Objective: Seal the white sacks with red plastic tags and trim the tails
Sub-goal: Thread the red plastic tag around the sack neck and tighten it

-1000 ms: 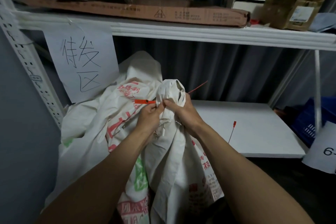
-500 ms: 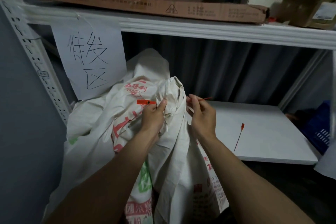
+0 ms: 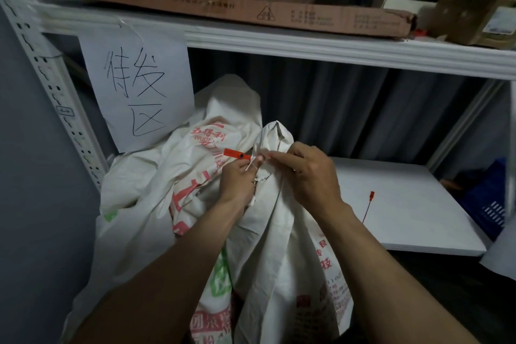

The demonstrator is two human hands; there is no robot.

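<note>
**Both hands pinched at the sack neck, red tag sticking out left**

Head view, only one here. White sack (image 3: 268, 232) bunched up centre frame, gathered neck poking up just above the knuckles. Left hand (image 3: 237, 184) pinched on the neck fabric, with the red tag (image 3: 236, 154) jutting out toward the left from right above its fingertips. Right hand (image 3: 310, 173) closed on the neck from the other side, fingertips nearly touching the left's. Can't tell exactly which fingers grip the tag strap, too small. More white sacks (image 3: 156, 190) slumped behind, left of centre. Spare red tag (image 3: 368, 205) lying on the white shelf board (image 3: 413, 218), right of centre. Handwritten paper sign (image 3: 136, 86) hanging upper left.
</note>
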